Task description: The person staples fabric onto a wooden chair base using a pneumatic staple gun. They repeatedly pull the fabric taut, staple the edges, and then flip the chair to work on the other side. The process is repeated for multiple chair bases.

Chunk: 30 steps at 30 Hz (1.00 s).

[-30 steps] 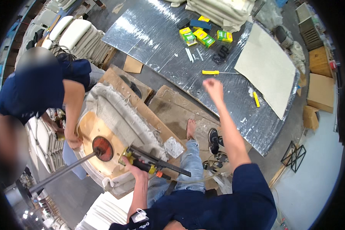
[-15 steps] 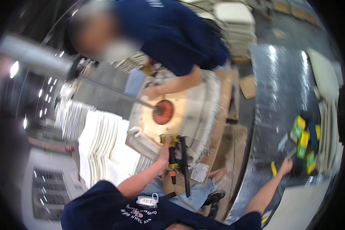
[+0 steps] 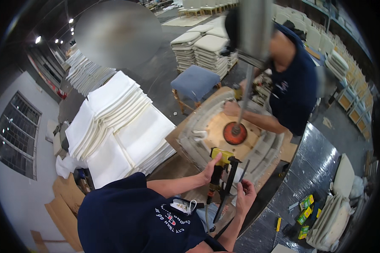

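- Over the near edge of a pale wooden seat panel with grey fabric edging: yellow-and-black pneumatic stapler, gripped in left hand.
- Beside its long black magazine: right hand, apparently pinching thin grey strip.
- Likely step: loading.
- Needed next: lining strip up with magazine, stapler steady.
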Available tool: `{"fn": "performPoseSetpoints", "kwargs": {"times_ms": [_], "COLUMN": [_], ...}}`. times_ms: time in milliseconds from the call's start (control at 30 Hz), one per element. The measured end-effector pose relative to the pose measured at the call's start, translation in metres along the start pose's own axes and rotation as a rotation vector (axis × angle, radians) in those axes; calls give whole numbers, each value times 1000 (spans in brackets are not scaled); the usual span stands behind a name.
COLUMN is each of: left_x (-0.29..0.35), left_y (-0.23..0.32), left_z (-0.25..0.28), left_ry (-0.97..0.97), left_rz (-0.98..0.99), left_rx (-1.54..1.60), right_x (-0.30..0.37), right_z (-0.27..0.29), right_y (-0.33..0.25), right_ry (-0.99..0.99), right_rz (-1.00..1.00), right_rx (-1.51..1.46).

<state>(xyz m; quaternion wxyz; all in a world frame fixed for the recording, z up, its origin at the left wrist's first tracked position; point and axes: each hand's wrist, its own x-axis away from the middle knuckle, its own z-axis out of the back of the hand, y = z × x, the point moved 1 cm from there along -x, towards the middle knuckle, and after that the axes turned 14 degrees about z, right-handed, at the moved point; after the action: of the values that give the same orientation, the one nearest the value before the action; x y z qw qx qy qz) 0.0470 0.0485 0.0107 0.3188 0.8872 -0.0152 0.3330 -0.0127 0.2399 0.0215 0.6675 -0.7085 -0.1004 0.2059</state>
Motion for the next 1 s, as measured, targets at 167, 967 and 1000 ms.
{"fn": "performPoseSetpoints", "kwargs": {"times_ms": [167,967,1000], "left_x": [69,68,60], "left_y": [34,124,129], "left_z": [91,164,162], "left_ry": [10,-18,-9], "left_rz": [2,42,68], "left_rx": [48,272,285], "right_x": [37,31,27], "right_z": [-110,-238,-236], "right_y": [-38,-95,-90], "right_ry": [-205,-374,-322], "right_rz": [-15,128,113], "right_rx": [126,749,662]}}
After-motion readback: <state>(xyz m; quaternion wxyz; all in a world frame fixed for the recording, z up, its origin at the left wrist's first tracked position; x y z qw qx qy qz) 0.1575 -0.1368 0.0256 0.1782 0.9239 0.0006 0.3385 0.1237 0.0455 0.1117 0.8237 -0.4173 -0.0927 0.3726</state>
